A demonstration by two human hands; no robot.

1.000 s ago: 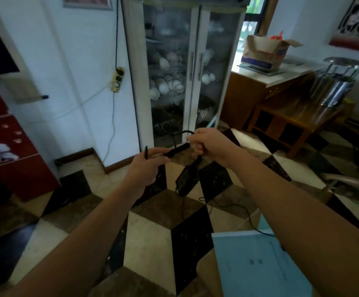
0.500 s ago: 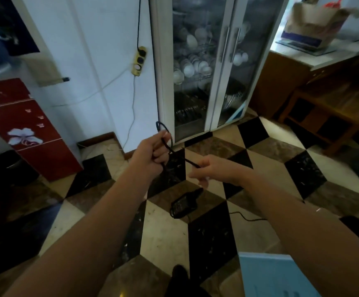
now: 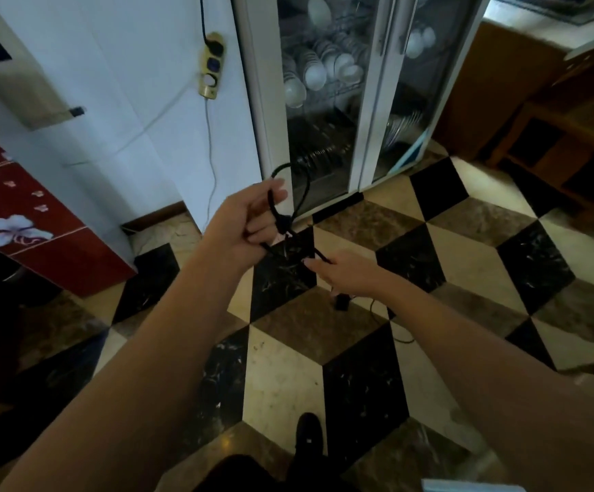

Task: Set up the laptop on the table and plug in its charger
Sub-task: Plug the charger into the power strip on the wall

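**Charger cable being unwound on the way to the wall sockets**

Since the earlier views the viewpoint has advanced toward the wall: the power strip (image 3: 211,67) now lies larger, at about 11 o'clock from the hands, and the charger brick (image 3: 341,301), earlier hanging clear between the forearms, is now almost hidden behind the right wrist, only its dark lower end showing. The blue-topped surface that filled the lower right has nearly left the field; a pale sliver (image 3: 473,486) remains at 5 o'clock. Taken together, this suggests the cord is being freed in preparation for plugging in, with insertion not yet made.

Left hand (image 3: 242,229): fingers curled closed around the bundled part of the black cable (image 3: 290,193), whose loop rises at 12 o'clock above the knuckles. Right hand (image 3: 345,275): thumb and forefinger pinching a straight run of the same cable just at 5 o'clock of the left hand. A thinner lead (image 3: 400,337) trails from the brick over the checkered floor (image 3: 281,381).

Counts: two hands; one cable loop; one brick; one power strip with three visible outlets, the top one occupied by a black plug, two apparently free; one glass-doored cabinet (image 3: 359,101) with two doors, at 1 o'clock. The laptop itself is not in view.
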